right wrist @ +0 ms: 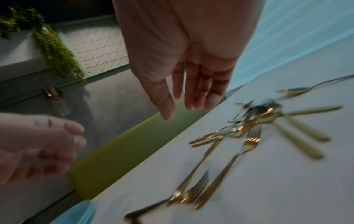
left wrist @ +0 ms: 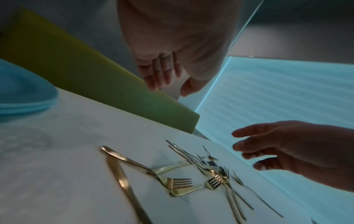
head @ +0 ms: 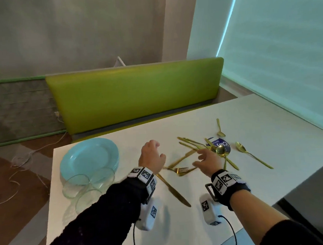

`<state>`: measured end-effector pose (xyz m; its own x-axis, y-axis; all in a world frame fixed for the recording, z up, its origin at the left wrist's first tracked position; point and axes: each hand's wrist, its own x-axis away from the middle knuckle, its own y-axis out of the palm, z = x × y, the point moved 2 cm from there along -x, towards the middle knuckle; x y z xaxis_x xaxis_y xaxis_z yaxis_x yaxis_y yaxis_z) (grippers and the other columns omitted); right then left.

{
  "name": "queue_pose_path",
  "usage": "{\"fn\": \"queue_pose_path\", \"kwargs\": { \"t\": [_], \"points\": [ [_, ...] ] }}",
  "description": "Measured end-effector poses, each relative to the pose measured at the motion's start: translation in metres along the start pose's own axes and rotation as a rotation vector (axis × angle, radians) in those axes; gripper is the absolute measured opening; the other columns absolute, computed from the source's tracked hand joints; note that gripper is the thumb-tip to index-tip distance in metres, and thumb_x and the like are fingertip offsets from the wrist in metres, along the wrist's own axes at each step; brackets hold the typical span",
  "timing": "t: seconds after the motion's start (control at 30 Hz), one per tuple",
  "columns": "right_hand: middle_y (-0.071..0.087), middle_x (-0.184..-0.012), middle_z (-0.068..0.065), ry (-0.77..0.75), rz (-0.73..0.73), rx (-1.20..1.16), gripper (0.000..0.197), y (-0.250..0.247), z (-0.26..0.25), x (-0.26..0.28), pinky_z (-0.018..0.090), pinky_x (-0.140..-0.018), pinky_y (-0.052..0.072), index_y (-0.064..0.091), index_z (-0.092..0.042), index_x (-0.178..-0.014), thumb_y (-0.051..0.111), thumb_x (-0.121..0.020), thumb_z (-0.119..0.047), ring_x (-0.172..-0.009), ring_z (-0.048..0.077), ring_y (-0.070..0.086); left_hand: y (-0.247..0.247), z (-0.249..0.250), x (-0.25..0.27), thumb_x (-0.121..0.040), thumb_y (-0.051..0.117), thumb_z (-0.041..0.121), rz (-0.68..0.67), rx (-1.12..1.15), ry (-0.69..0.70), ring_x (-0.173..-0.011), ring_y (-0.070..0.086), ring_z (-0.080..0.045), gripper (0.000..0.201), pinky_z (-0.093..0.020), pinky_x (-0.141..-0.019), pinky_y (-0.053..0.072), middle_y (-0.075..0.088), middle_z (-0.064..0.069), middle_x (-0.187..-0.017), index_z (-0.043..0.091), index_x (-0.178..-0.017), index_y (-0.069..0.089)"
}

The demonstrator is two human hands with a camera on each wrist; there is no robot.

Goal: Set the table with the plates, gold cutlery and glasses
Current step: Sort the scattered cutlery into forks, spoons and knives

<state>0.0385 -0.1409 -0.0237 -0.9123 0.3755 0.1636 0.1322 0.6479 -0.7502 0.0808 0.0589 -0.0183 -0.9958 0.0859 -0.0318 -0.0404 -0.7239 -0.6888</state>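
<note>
Barely begun: plates (head: 89, 159) stacked with glasses (head: 88, 183) at the counter's (head: 270, 115) left, gold cutlery (head: 202, 154) scattered centre; left hand (head: 152, 157) and right hand (head: 208, 161) hover, fingers apparently empty and loose

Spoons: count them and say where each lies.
3: far spoon beyond the cutlery pile, right spoon beside it, middle spoon atop it. The pile may hide more.

A green bench (head: 136, 93) stands beyond the white table (head: 270, 119).
</note>
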Motion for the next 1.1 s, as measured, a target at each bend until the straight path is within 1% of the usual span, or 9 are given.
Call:
{"fn": "queue_pose_path", "kwargs": {
  "t": [0.1,0.2,0.3,0.43,0.63,0.77,0.9,1.0,1.1],
  "points": [
    [0.068,-0.109,0.003,0.059,0.034,-0.002,0.042,-0.023,0.028,-0.023,0.029,-0.092,0.048,0.061,-0.015,-0.117,0.072,-0.077,-0.018,-0.102,0.018,0.062,0.039,0.006,-0.025,-0.088,0.051,0.016,-0.199,-0.187,-0.102,-0.125,0.043,-0.024,0.037,-0.033,-0.101,0.04,0.049,-0.007,-0.132,0.012,-0.125,0.047],
    [0.069,-0.107,0.003,0.097,0.05,-0.006,0.034,-0.041,0.05,-0.046,0.028,-0.095,0.045,0.064,-0.013,-0.113,0.069,-0.079,-0.016,-0.105,0.02,0.062,0.071,0.006,-0.039,-0.092,0.046,0.015,-0.384,-0.416,-0.126,-0.129,0.041,-0.026,0.037,-0.032,-0.102,0.038,0.045,-0.012,-0.135,0.009,-0.129,0.047],
    [0.068,-0.105,0.003,0.105,0.041,0.004,0.029,-0.053,0.064,-0.071,0.027,-0.094,0.044,0.065,-0.014,-0.11,0.068,-0.081,-0.018,-0.102,0.019,0.062,0.092,0.0,-0.051,-0.093,0.043,0.01,-0.451,-0.563,-0.142,-0.125,0.046,-0.024,0.034,-0.029,-0.099,0.041,0.049,-0.012,-0.133,0.008,-0.127,0.05],
    [0.068,-0.104,0.002,0.101,0.032,0.003,0.024,-0.061,0.076,-0.097,0.025,-0.091,0.045,0.066,-0.014,-0.107,0.066,-0.082,-0.018,-0.095,0.014,0.06,0.104,-0.006,-0.063,-0.094,0.043,0.011,-0.548,-0.674,-0.17,-0.121,0.053,-0.027,0.033,-0.032,-0.099,0.045,0.055,-0.014,-0.13,0.003,-0.124,0.055],
    [0.067,-0.106,0.003,0.13,0.006,-0.005,0.026,-0.052,0.087,-0.108,0.021,-0.088,0.043,0.065,-0.014,-0.11,0.065,-0.084,-0.017,-0.093,0.013,0.058,0.114,-0.013,-0.07,-0.095,0.042,0.013,-0.558,-0.854,-0.116,-0.12,0.052,-0.024,0.032,-0.031,-0.099,0.041,0.055,-0.009,-0.128,0.009,-0.123,0.056],
    [0.067,-0.109,0.003,0.181,-0.02,-0.002,0.027,-0.04,0.092,-0.102,0.021,-0.087,0.042,0.065,-0.015,-0.112,0.064,-0.086,-0.019,-0.101,0.016,0.06,0.116,-0.017,-0.076,-0.095,0.042,0.016,-0.6,-0.885,-0.082,-0.119,0.052,-0.022,0.029,-0.029,-0.098,0.039,0.058,-0.006,-0.126,0.012,-0.118,0.059],
    [0.066,-0.105,0.002,0.209,-0.061,0.025,0.022,-0.023,0.094,-0.092,0.028,-0.086,0.049,0.066,-0.016,-0.108,0.062,-0.086,-0.02,-0.097,0.02,0.062,0.11,-0.014,-0.082,-0.093,0.041,0.011,-0.647,-0.859,-0.017,-0.118,0.053,-0.025,0.032,-0.031,-0.097,0.04,0.057,-0.009,-0.126,0.011,-0.12,0.058],
    [0.062,-0.094,-0.001,0.225,-0.098,0.031,0.016,-0.007,0.09,-0.086,0.024,-0.08,0.047,0.067,-0.015,-0.102,0.061,-0.087,-0.019,-0.089,0.015,0.057,0.101,-0.01,-0.09,-0.094,0.047,0.016,-0.613,-0.711,-0.035,-0.111,0.057,-0.027,0.027,-0.032,-0.092,0.045,0.057,-0.011,-0.123,0.011,-0.119,0.055],
    [0.065,-0.088,0.001,0.259,-0.152,0.061,0.009,0.013,0.085,-0.084,0.024,-0.076,0.047,0.064,-0.018,-0.082,0.06,-0.088,-0.023,-0.084,0.014,0.057,0.093,-0.005,-0.099,-0.094,0.051,0.022,-0.534,-0.449,-0.106,-0.105,0.058,-0.028,0.021,-0.033,-0.089,0.046,0.058,-0.012,-0.116,0.009,-0.11,0.053]
  ]
}}
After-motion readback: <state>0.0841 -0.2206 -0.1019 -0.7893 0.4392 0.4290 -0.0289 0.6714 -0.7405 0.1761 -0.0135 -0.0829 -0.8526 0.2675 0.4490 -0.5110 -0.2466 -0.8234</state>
